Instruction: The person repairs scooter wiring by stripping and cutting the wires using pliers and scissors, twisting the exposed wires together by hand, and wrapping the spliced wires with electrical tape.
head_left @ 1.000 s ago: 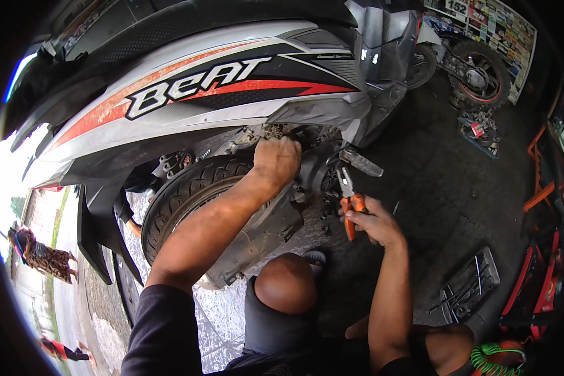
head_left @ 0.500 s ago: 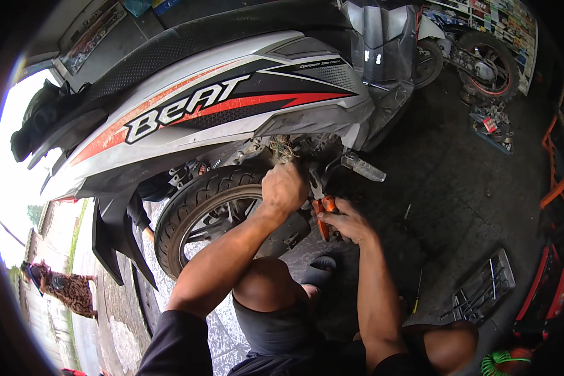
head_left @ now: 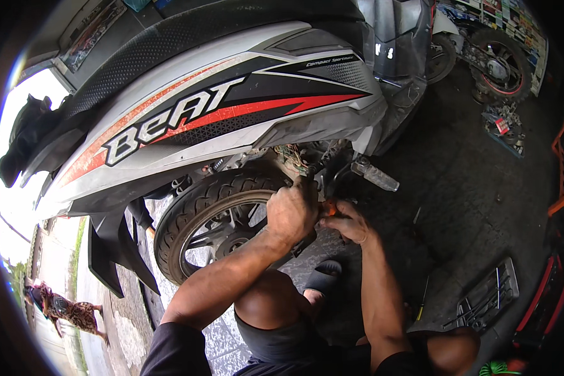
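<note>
A white, black and red scooter (head_left: 188,119) fills the upper part of the view, its rear wheel (head_left: 180,225) below the body panel. Just right of the wheel, my left hand (head_left: 291,212) is closed in a fist below a tangle of thin wires (head_left: 291,158). A dark part shows at the top of that fist, but what the fingers grip is hidden. Close beside it, my right hand (head_left: 346,222) grips orange-handled pliers (head_left: 328,207); their jaws are concealed near the left hand. A footrest (head_left: 376,173) juts out above the right hand.
Behind the wheel, another person's arm (head_left: 142,216) reaches down. On the floor at right lie a yellow-handled screwdriver (head_left: 423,299) and a tray (head_left: 512,273) of long tools. A parts tray (head_left: 506,128) sits near another motorcycle (head_left: 498,62). Outside, a person (head_left: 66,310) walks.
My left fist has shifted down and right, closer to my right hand. The pliers' handles have turned and show less. The scooter sits slightly differently in view as my head moved.
</note>
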{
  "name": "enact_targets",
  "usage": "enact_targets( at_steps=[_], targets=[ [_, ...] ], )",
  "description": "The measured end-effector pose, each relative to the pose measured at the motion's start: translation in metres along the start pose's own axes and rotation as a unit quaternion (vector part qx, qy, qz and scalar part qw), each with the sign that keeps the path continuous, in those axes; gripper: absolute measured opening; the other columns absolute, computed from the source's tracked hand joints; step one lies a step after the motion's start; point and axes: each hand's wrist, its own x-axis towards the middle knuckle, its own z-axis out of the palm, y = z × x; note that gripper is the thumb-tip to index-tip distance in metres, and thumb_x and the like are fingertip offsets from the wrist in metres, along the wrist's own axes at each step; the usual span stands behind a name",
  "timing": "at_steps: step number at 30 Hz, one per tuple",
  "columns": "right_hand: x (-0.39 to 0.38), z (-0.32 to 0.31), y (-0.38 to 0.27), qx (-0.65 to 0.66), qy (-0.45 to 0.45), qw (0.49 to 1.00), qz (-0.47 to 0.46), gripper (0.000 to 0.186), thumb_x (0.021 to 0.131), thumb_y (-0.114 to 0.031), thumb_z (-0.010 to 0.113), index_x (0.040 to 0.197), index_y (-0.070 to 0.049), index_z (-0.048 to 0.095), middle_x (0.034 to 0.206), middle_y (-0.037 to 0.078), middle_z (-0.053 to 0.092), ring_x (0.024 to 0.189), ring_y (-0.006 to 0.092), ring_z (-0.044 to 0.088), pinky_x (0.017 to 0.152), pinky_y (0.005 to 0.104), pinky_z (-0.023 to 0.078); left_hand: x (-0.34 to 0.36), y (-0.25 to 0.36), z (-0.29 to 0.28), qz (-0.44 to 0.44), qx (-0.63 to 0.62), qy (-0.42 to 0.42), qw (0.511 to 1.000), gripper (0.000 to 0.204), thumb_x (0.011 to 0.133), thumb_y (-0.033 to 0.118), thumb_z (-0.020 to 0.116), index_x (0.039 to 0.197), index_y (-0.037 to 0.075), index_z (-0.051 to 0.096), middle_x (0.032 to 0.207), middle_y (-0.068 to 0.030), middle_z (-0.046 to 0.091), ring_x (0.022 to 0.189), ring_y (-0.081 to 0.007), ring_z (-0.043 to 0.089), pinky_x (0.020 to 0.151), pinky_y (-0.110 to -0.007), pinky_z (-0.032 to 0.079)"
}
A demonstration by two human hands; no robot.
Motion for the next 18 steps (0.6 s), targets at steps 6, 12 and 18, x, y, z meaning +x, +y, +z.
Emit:
enact_targets(
  at_steps=[6, 12, 18],
  targets=[
    [0.019, -0.001, -0.025, -0.060, -0.023, 0.994, -0.085, 0.026, 0.088, -0.007, 0.068, 0.114, -0.003, 0.068, 0.102, 0.002, 0.069, 0.096, 0.0120, 0.062, 0.087, 0.0301, 0.051, 0.002, -0.003, -0.006, -0.013, -0.177, 0.001, 0.984, 0.032, 0.105, 0.030, 0.057, 0.098, 0.001, 0.069, 0.077, -0.0274, 0.070, 0.071, -0.0478, 0.070, 0.064, -0.054, 0.055],
    [0.029, 0.010, -0.022, 0.052, -0.042, 0.995, -0.077, 0.030, 0.090, -0.006, 0.065, 0.120, -0.004, 0.063, 0.102, 0.001, 0.066, 0.097, 0.0112, 0.061, 0.089, 0.0287, 0.050, 0.008, -0.020, -0.007, -0.067, -0.455, -0.102, 0.882, 0.039, 0.109, 0.033, 0.053, 0.095, 0.000, 0.069, 0.073, -0.0108, 0.069, 0.061, -0.0181, 0.064, 0.060, -0.036, 0.051],
    [0.035, 0.017, -0.010, 0.082, -0.016, 0.992, -0.099, 0.025, 0.094, -0.004, 0.062, 0.118, -0.006, 0.059, 0.094, -0.001, 0.061, 0.090, 0.0107, 0.060, 0.083, 0.0289, 0.050, 0.016, -0.035, 0.008, -0.076, -0.620, -0.131, 0.770, 0.039, 0.110, 0.034, 0.053, 0.089, 0.004, 0.066, 0.070, -0.0037, 0.063, 0.055, -0.0098, 0.055, 0.052, -0.028, 0.046]
  ],
)
